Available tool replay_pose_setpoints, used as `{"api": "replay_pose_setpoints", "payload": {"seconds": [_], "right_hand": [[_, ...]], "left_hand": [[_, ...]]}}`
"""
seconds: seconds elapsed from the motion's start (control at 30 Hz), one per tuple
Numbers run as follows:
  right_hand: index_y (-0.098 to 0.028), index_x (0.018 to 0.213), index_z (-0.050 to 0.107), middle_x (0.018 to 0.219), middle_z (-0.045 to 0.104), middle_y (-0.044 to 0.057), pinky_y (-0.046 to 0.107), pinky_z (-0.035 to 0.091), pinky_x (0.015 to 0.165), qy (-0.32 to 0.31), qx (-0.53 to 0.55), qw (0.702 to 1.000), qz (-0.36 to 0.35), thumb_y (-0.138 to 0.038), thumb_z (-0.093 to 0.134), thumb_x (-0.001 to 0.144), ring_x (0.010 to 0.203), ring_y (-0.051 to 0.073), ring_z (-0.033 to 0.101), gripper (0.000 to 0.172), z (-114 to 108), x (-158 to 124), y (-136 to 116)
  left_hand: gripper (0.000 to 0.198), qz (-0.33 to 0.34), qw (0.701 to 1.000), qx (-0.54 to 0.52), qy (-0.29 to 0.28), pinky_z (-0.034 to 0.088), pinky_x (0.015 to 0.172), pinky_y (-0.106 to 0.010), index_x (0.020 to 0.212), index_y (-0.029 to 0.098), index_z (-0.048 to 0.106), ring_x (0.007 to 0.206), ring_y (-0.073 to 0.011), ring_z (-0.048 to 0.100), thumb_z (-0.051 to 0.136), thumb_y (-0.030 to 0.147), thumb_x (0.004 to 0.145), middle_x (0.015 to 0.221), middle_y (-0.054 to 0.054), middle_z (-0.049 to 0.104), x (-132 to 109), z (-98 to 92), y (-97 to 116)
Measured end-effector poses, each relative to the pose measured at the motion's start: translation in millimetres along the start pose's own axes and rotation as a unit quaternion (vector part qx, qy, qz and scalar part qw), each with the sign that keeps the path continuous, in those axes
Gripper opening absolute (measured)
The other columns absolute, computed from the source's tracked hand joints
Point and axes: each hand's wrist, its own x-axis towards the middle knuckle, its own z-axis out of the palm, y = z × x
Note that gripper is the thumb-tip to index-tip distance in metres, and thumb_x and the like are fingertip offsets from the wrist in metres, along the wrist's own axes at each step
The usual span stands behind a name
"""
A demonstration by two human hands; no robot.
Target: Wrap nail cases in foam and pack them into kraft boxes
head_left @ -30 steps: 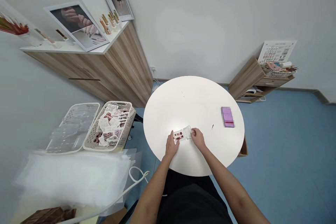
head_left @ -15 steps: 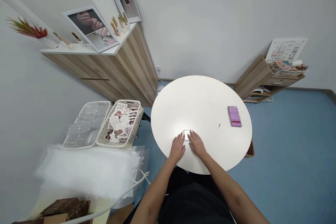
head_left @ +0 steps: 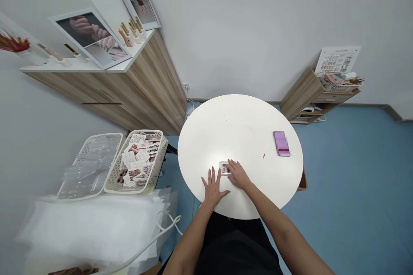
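Note:
A small clear case (head_left: 223, 168) with dark reddish pieces in it, which look like false nails, lies flat near the front of the round white table (head_left: 241, 129). My right hand (head_left: 238, 175) rests its stretched fingers over the right side of the case and hides part of it. My left hand (head_left: 213, 189) lies on the tabletop just left of and below the case, fingers spread wide and holding nothing. A blurred-out purple object (head_left: 282, 143) lies at the right of the table.
To the left stand a white basket of nail cards (head_left: 137, 161) and a basket of clear plastic packs (head_left: 92, 165). White sheets (head_left: 97, 227) and a white cable (head_left: 145, 247) are below them. A wooden cabinet (head_left: 155, 81) and a small shelf (head_left: 309, 94) stand behind.
My left hand has come off the case and spread out on the table. The case looked white before; reddish pieces show in it now. The camera view has shifted slightly right.

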Motion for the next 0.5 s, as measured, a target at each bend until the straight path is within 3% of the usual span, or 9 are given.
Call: {"api": "replay_pose_setpoints", "payload": {"seconds": [0.07, 0.17, 0.37, 0.5], "right_hand": [[-0.017, 0.132, 0.047, 0.140, 0.049, 0.018, 0.049, 0.038, 0.105, 0.009, 0.018, 1.000, 0.003, -0.020, 0.055, 0.084, 0.130, 0.029, 0.044, 0.048, -5, 8, 10], [-0.016, 0.123, 0.049, 0.128, 0.054, 0.017, 0.044, 0.043, 0.097, 0.025, 0.033, 0.999, 0.024, -0.021, 0.058, 0.080, 0.117, 0.029, 0.049, 0.044, -15, 28, 31], [-0.018, 0.111, 0.048, 0.119, 0.051, 0.013, 0.040, 0.045, 0.087, 0.037, 0.009, 0.995, 0.089, -0.022, 0.063, 0.075, 0.105, 0.029, 0.048, 0.039, -33, 81, 82], [-0.021, 0.108, 0.046, 0.114, 0.052, 0.010, 0.038, 0.043, 0.085, 0.040, 0.014, 0.996, 0.078, -0.028, 0.063, 0.076, 0.102, 0.027, 0.048, 0.037, -37, 101, 109]], "left_hand": [[0.114, -0.016, 1.000, 0.003, -0.015, 0.003, 0.106, -0.075, 0.155, 0.018, 0.007, 0.146, -0.0442, 0.005, 0.064, 0.069, 0.070, 0.160, -0.022, 0.007, 3, 3.2, 2], [0.118, -0.026, 0.999, 0.013, -0.025, 0.002, 0.106, -0.075, 0.155, 0.015, 0.005, 0.146, -0.0433, 0.005, 0.062, 0.072, 0.069, 0.160, -0.023, 0.007, 5, 8.8, 3], [0.121, -0.036, 0.997, 0.061, -0.005, 0.000, 0.109, -0.073, 0.155, 0.016, 0.013, 0.146, -0.0434, -0.003, 0.063, 0.077, 0.064, 0.160, -0.020, 0.010, 5, 21.5, 3], [0.127, -0.043, 0.996, 0.080, -0.010, -0.002, 0.109, -0.073, 0.155, 0.015, 0.010, 0.145, -0.0430, -0.011, 0.059, 0.084, 0.060, 0.160, -0.018, 0.008, 6, 32.4, 2]]}}
